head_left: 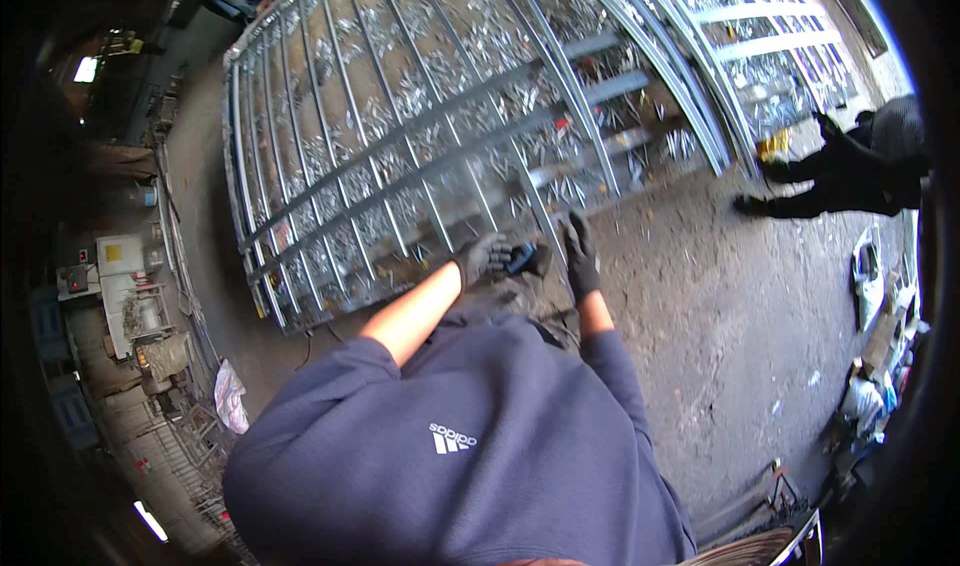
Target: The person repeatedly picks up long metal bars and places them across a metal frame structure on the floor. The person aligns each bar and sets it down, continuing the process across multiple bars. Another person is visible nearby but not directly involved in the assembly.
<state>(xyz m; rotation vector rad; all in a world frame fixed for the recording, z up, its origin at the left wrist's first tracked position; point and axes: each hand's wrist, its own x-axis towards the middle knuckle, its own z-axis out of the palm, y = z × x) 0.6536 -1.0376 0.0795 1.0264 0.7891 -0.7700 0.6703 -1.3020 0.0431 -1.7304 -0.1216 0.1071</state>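
Looking down from the head view, the gloved left hand is clamped on a small blue tool at the metal gate frame's lower edge; the gloved right hand rests open-fingered just beside it, on the concrete floor.

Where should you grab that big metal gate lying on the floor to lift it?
Probably by the outer frame bar of the metal gate, at the near edge beside the gloved right hand. The gate lies flat, so fingers could hook under that straight edge bar from the person's side.
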